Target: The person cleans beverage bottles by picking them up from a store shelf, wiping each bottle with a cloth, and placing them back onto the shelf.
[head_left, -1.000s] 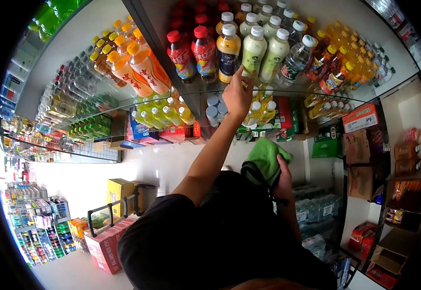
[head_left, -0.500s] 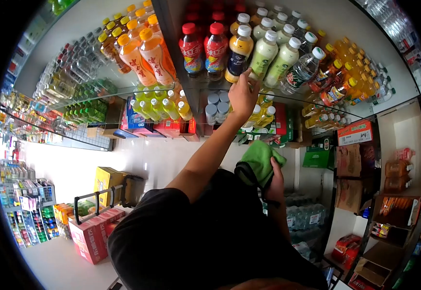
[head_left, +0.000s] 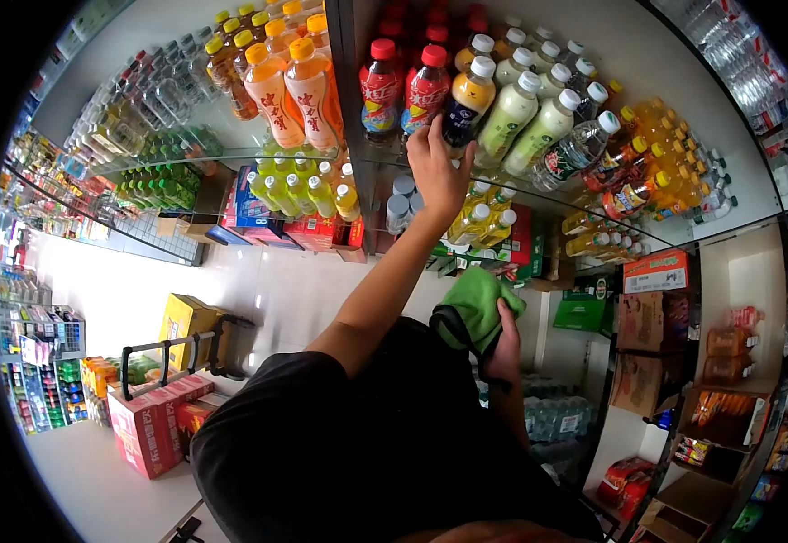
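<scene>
My left hand (head_left: 439,172) reaches up to the front edge of the drinks shelf. Its fingers and thumb are on either side of the lower part of a drink bottle (head_left: 468,98) with a white cap, yellow top and dark blue label. The hand hides the bottle's base. To its left stand red-capped bottles with red labels (head_left: 425,89); on its right are pale green bottles with white caps (head_left: 509,119). Lower down, near my body, my right hand (head_left: 505,348) is closed on a green cloth (head_left: 477,303) with a black edge or strap.
Under the glass shelf edge are yellow-green bottles (head_left: 296,194) and grey-lidded containers (head_left: 398,213). A hand cart (head_left: 169,348) with a pink carton (head_left: 145,434) stands at left on the floor. Cartons (head_left: 652,319) are stacked at right.
My left hand has shifted left across the base of the dark-labelled bottle, from its right side to its front. The camera view has turned slightly. The cloth stays in my right hand.
</scene>
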The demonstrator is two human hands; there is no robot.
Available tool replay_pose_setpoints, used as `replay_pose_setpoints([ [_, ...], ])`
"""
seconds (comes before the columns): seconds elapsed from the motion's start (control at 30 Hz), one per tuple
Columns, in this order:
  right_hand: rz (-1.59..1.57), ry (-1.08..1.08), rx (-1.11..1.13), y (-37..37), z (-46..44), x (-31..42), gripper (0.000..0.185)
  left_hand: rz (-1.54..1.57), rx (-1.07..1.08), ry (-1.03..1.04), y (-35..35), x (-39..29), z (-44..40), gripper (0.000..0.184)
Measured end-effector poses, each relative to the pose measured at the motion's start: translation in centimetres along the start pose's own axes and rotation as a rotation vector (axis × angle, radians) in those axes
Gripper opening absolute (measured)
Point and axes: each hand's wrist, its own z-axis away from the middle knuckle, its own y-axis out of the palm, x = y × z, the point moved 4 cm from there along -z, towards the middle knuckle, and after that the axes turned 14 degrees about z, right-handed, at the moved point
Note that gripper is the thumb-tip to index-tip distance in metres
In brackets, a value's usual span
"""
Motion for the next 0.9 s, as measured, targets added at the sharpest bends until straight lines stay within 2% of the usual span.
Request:
replay_pose_setpoints([
  [0.1, 0.034, 0.001, 0.011, 0.1, -0.2, -0.5, 0.050, -0.112, 0.034, -0.059, 0.6, -0.1, -0.4, 0.067],
  [0.33, 0.017, -0.005, 0.009, -0.4, 0.0, -0.5, 0.051, -0.105, -0.045, -0.070, 1.0, 0.1, -1.0, 0.061],
  [0.43, -0.015, -0.031, 0.012, -0.9, -0.1, -0.5, 0.050, 0.002, -0.015, -0.151, 0.1, 0.1, -0.9, 0.058],
  [0.77, 0.009, -0.053, -0.030, 0.8, 0.6, 0.3, 0.049, 0.032, 0.022, -0.022, -2.7, -0.3, 0.2, 0.059],
  [0.83, 0.022, -0.048, -0.039, 0.3, 0.2, 0.0, 0.048, 0.161, 0.064, 0.103, -3.2, -0.1, 0.2, 0.064],
  [0.9, 0.033, -0.043, -0.052, -0.3, 0.0, -0.4, 0.048, 0.152, 0.112, 0.028, -4.1, 0.0, 1.2, 0.065],
])
